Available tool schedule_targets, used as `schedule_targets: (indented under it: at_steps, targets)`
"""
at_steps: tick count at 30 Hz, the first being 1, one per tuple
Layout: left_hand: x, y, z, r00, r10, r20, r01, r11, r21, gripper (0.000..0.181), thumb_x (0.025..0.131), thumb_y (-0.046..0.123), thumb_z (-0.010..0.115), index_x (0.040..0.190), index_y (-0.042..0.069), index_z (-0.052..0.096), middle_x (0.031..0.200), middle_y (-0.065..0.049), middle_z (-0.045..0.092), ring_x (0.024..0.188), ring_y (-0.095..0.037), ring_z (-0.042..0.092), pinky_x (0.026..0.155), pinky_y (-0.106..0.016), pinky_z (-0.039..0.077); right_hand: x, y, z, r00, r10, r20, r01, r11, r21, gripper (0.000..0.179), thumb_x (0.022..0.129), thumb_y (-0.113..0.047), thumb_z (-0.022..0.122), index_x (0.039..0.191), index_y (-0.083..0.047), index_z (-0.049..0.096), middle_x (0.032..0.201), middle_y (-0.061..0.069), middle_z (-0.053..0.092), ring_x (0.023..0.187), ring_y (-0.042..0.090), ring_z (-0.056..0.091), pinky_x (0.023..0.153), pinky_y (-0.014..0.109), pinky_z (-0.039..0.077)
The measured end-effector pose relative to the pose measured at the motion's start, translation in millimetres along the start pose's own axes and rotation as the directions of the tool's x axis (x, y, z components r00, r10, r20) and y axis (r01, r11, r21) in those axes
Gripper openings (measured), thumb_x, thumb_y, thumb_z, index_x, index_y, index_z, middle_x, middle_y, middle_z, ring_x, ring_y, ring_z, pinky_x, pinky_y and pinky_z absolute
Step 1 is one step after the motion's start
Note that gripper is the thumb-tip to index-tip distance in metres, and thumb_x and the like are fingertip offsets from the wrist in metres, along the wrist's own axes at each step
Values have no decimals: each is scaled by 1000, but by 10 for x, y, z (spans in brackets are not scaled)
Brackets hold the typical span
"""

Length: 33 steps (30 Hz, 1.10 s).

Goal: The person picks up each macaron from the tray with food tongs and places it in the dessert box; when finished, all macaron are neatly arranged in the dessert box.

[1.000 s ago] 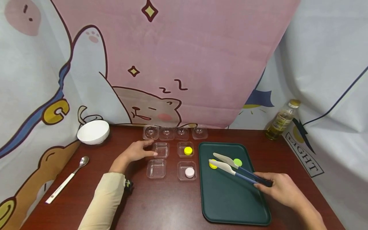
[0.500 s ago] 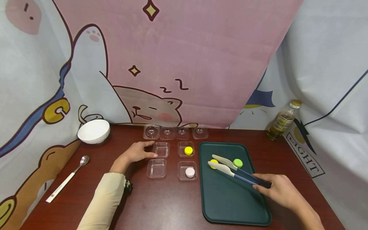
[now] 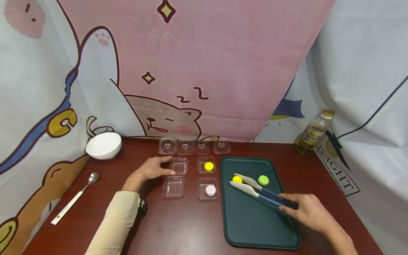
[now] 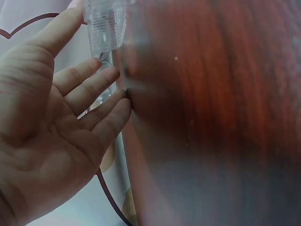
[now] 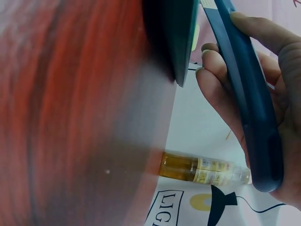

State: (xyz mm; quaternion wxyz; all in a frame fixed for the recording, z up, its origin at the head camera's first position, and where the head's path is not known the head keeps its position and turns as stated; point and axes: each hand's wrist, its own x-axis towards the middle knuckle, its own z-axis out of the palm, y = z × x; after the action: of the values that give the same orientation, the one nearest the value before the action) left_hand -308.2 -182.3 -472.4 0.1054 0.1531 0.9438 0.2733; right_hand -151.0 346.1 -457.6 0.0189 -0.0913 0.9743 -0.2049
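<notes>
My right hand (image 3: 310, 212) grips blue-handled tongs (image 3: 271, 196) with pale blade-like tips over a dark green tray (image 3: 255, 226). The two tips lie apart, one on each side of a yellow macaron (image 3: 237, 180) in the head view. A green macaron (image 3: 263, 180) sits on the tray to the right of the tongs. My left hand (image 3: 151, 168), fingers spread and relaxed, rests at the left side of a clear plastic box (image 3: 179, 165); its thumb reaches the box's near corner. Another clear box (image 3: 173, 186) stands nearer. Two further boxes hold a yellow macaron (image 3: 208, 166) and a pale pink macaron (image 3: 210, 190).
Several clear domed lids (image 3: 201, 147) line the back of the table. A white bowl (image 3: 103, 146) and a white-handled spoon (image 3: 74, 200) are at the left. An oil bottle (image 3: 312, 134) stands at the back right, beside the cloth backdrop (image 3: 236, 71).
The tongs have shifted slightly left and toward me, so the yellow macaron on the tray now shows between the tips and the green one is uncovered. My left hand stays at the box.
</notes>
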Motion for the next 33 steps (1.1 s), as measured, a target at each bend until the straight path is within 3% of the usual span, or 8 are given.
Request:
schedule_targets:
  at_steps: [8, 14, 29, 33]
  targets:
    - [2, 21, 10, 1000, 2, -11, -2, 1000, -1, 82, 83, 48, 81, 153, 21, 47, 148, -11, 57, 141, -38, 47, 117, -55, 38, 3, 5, -5, 1000, -2, 1, 2, 1000, -5, 41, 85, -36, 81, 120, -15, 76, 78, -9, 64, 54, -1, 44, 48, 20, 38]
    - [-9, 36, 13, 1000, 20, -13, -20, 1000, 12, 82, 84, 47, 80, 153, 18, 48, 149, -11, 57, 140, -40, 48, 116, -56, 39, 19, 11, -9, 1000, -2, 0, 2, 1000, -8, 40, 85, -32, 81, 120, -14, 76, 78, -9, 63, 53, -1, 43, 47, 20, 38]
    - [-12, 14, 38, 1000, -18, -20, 17, 999, -42, 81, 83, 47, 81, 152, 19, 49, 142, -14, 63, 140, -39, 49, 116, -57, 38, -9, -14, -4, 1000, 7, 3, -7, 1000, 10, 40, 85, -34, 81, 119, -14, 76, 88, -6, 70, 55, 0, 44, 48, 21, 39]
    - [-15, 21, 34, 1000, -26, -17, 25, 999, -43, 80, 83, 47, 81, 152, 21, 49, 142, -13, 62, 140, -38, 48, 117, -56, 37, -16, -6, -6, 1000, -5, -10, 5, 1000, 8, 39, 85, -35, 81, 119, -16, 76, 84, -8, 68, 54, -1, 42, 48, 20, 38]
